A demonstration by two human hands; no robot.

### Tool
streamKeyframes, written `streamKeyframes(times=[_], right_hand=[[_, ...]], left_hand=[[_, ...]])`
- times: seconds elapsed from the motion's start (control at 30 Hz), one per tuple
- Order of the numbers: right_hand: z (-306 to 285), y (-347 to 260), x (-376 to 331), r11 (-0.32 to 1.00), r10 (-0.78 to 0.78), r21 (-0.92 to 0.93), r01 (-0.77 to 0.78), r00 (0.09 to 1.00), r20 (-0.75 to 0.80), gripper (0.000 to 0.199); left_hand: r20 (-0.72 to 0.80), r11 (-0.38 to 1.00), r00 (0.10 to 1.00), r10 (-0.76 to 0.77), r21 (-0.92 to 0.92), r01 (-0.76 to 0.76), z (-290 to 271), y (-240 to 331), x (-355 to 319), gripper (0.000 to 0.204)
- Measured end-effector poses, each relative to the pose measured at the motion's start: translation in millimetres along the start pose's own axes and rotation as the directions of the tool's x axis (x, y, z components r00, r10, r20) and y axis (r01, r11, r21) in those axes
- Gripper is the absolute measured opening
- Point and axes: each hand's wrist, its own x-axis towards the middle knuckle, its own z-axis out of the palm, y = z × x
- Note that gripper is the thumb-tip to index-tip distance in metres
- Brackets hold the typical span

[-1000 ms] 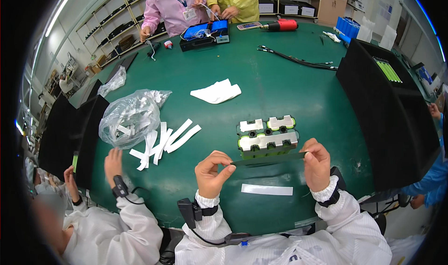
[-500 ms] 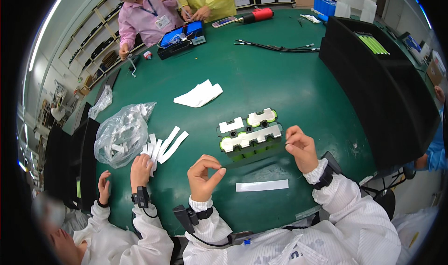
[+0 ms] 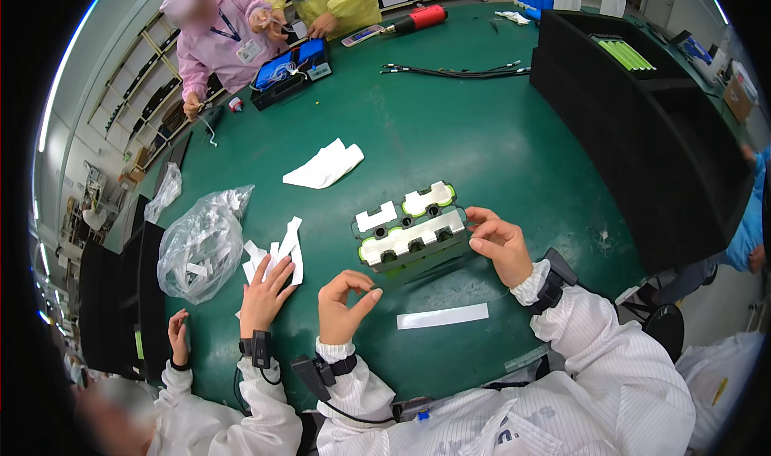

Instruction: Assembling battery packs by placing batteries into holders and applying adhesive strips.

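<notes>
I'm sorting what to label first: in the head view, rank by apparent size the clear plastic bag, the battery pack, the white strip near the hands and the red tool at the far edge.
1. Clear plastic bag
2. Battery pack, a bit smaller
3. White strip and red tool: similar; the tool lies farther off, so unranked.

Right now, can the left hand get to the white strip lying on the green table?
Probably yes: the left hand hovers beside the white strip, with only bare green table between them and nothing covering the strip.

Battery pack (image 3: 411, 233): green cells in a grey holder, white nickel strips on top, lying flat on the green table (image 3: 482, 135). White strip (image 3: 442, 316) lies just beside it.
</notes>
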Motion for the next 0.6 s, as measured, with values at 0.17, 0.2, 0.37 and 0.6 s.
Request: streamKeyframes(times=[0.17, 0.2, 0.37, 0.6], right_hand=[[4.8, 2.1, -2.3, 0.999, 0.02, 0.043, -0.019, 1.0, -0.021, 0.005], [4.9, 2.5, -2.9, 0.999, 0.016, 0.04, -0.015, 0.999, -0.028, 0.005], [6.6, 2.8, -3.9, 0.999, -0.006, 0.033, 0.008, 0.999, -0.048, 0.006], [7.2, 4.1, -0.1, 0.999, -0.021, 0.025, 0.023, 0.998, -0.06, 0.006]], left_hand=[[-0.082, 0.999, 0.996, -0.029, -0.027, 0.027, 1.5, 3.5, -3.3, 0.011], [-0.111, 0.999, 0.993, -0.029, -0.039, 0.025, 1.8, 0.3, -3.3, 0.011], [-0.178, 0.998, 0.984, -0.006, -0.067, -0.006, 5.2, -4.3, -2.9, 0.012], [-0.292, 0.998, 0.956, -0.012, -0.07, -0.009, 12.0, -1.5, -0.7, 0.016]])
